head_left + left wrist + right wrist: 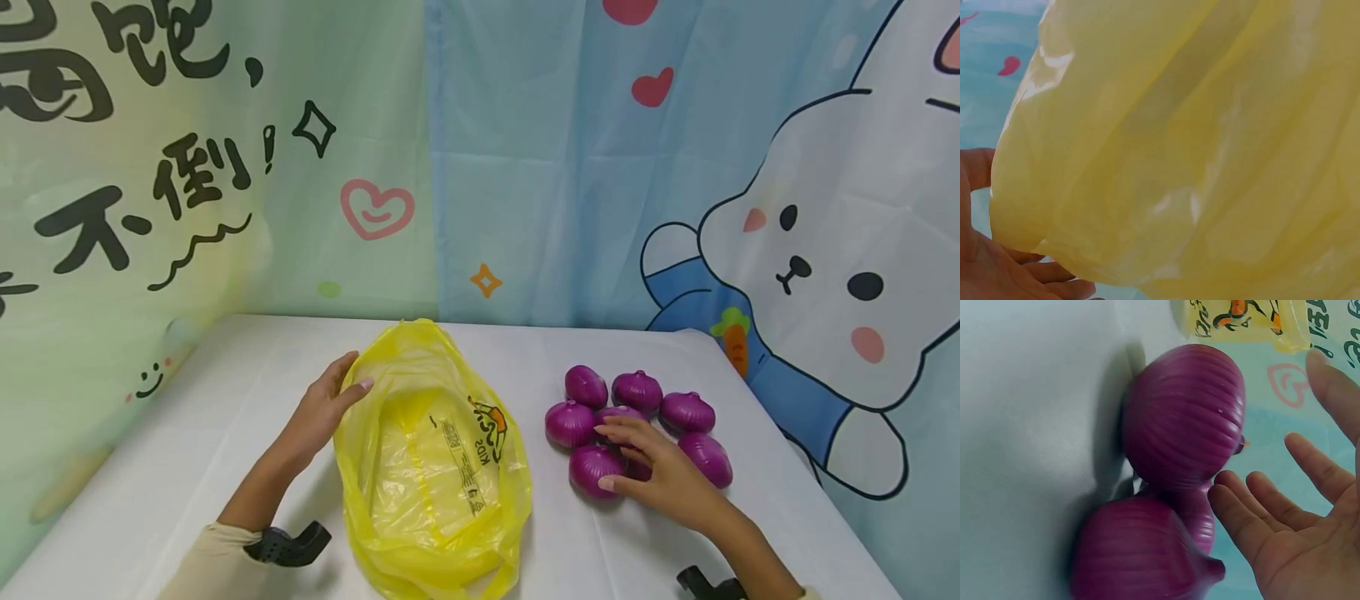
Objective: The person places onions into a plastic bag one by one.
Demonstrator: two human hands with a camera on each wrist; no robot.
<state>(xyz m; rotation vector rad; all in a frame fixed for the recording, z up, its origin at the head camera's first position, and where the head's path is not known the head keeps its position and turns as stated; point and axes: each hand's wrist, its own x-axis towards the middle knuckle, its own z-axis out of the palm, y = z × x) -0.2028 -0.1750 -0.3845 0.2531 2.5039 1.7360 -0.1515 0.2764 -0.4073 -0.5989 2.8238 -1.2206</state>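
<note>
In the head view a yellow plastic bag (431, 467) stands with its mouth wide, facing me. My left hand (330, 404) holds the bag's left rim, its thumb lapping over the edge. The left wrist view is mostly filled by the bag wall (1166, 144), which partly hides the fingers (1066, 289). Right of the bag lies a cluster of several purple onions (572, 423). Over the near side of the cluster reaches my right hand (667, 475), fingers spread. The right wrist view shows that hand (1310, 540) beside a purple onion (1185, 419), with nothing in its grasp.
All of this rests on a white-covered table (277, 358). Behind it hangs a printed cloth backdrop (510, 167) with a rabbit drawing, hearts and lettering. Each forearm wears a black wrist device (288, 546).
</note>
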